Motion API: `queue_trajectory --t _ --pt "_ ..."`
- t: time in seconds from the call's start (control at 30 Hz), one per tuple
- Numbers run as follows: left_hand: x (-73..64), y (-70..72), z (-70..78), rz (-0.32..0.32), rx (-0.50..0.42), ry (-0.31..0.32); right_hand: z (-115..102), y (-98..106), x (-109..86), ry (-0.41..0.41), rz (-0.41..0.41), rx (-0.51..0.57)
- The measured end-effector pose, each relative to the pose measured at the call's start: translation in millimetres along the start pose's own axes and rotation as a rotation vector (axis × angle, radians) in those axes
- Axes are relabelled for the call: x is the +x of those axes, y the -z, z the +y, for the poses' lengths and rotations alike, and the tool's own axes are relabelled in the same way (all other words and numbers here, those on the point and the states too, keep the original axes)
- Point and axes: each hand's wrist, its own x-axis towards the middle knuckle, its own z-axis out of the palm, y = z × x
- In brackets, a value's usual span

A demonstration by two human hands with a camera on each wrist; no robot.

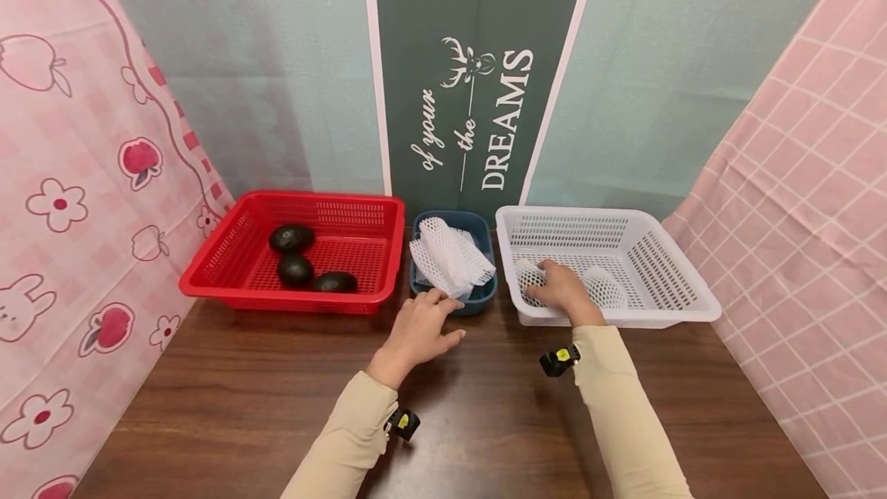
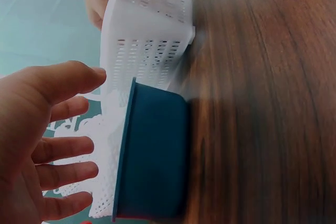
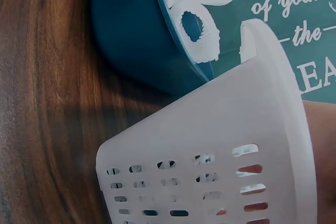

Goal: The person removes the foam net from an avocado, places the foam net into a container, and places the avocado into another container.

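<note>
My right hand [image 1: 567,293] reaches into the white basket [image 1: 665,314], its fingers and thumb round a dark avocado in a white foam net [image 1: 528,277] near the left wall. Another foam-netted fruit [image 1: 604,289] lies just right of that hand. In the right wrist view, the basket wall [image 3: 210,124] hides most of the hand. My left hand [image 1: 419,329] hovers at the front of a small blue bin [image 1: 478,305], fingers spread and holding nothing. Crumpled white foam nets [image 1: 450,256] are heaped in the bin, rising above its rim.
A red basket [image 1: 277,300] stands on the left, with dark bare avocados [image 1: 295,270] inside. All three containers stand in a row at the back of the brown wooden table [image 1: 485,406]. Behind them hangs a green curtain [image 1: 277,98]; pink cloths hang on both sides.
</note>
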Motion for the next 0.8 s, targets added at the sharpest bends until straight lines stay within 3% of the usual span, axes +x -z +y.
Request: queue_trajectory --t 0.23,0.43,0.8 --pt "2.2 -8.8 5.3 -0.011 -0.012 -0.019 0.1 -0.8 5.7 -0.031 -0.056 -0.02" --pt "0.5 -14.2 5.8 -0.047 -0.05 -0.015 0.1 -5.8 9.6 -0.07 -0.133 0.025" --pt "0.8 -22.2 4.1 -0.131 -0.06 0.003 0.2 -11.6 20.8 -0.108 -0.232 0.007"
